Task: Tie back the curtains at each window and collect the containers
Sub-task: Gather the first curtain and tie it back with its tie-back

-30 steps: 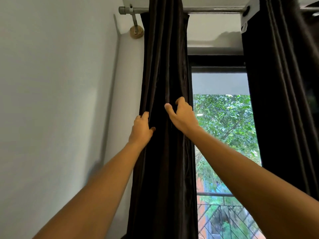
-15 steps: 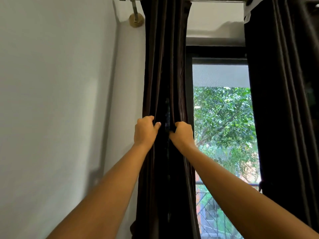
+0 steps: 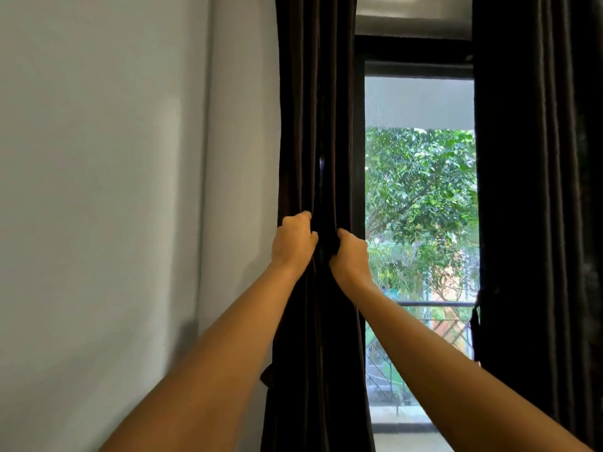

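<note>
Left curtain (image 3: 313,125) bunched between wall (image 3: 98,190) and window (image 3: 417,190). Left hand (image 3: 293,243), right hand (image 3: 350,256) side by side, fingers curled tight into its folds, mid-height. Risk imo: no tie visible in either fist; let go to grab one, bundle fans out. Containers nowhere in view.

can't really make out the fingertips of the left hand (image 3: 293,244) or right hand (image 3: 351,256), they're buried in the folds of the dark curtain (image 3: 313,125), which runs off the top and bottom edges like the other curtain (image 3: 535,190)
</note>
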{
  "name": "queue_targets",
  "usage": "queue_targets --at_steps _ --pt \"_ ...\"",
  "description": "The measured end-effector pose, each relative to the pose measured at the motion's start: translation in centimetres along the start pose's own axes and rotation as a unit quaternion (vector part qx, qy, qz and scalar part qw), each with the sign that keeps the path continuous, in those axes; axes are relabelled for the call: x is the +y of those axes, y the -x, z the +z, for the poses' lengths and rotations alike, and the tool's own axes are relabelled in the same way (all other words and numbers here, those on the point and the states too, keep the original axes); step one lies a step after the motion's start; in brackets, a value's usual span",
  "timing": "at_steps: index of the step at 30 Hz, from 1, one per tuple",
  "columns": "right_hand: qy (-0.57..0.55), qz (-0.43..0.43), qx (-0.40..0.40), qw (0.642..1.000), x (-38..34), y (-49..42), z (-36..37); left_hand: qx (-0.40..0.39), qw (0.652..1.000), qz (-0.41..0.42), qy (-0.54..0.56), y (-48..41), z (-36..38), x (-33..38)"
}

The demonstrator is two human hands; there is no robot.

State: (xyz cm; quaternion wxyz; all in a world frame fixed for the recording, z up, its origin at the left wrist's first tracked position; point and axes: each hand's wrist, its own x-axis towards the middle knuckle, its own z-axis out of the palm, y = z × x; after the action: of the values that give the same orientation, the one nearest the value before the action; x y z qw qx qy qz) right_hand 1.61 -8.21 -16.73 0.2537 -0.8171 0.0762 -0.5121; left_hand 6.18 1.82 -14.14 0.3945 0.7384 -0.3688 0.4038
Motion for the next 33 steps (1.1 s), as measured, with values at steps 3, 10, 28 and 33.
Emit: queue_targets --at_steps 3,10,28,33 --pt "0.052 0.025 -0.022 0.998 0.3 0.9 0.0 -0.030 0.999 -0.012 0.013 1.8 1.3 -0.7" --pt "0.066 0.019 -0.040 0.997 1.6 4.4 1.2 -0.033 0.996 -0.046 0.065 5.7 2.9 -1.8" --pt "-0.061 0.066 -0.124 0.988 3.8 11.3 3.8 -0.075 0.988 -0.131 0.035 12.0 3.4 -3.3" --pt "-0.036 0.090 -0.135 0.986 5.6 13.9 4.6 -0.064 0.983 -0.170 0.035 16.1 4.6 -3.3"
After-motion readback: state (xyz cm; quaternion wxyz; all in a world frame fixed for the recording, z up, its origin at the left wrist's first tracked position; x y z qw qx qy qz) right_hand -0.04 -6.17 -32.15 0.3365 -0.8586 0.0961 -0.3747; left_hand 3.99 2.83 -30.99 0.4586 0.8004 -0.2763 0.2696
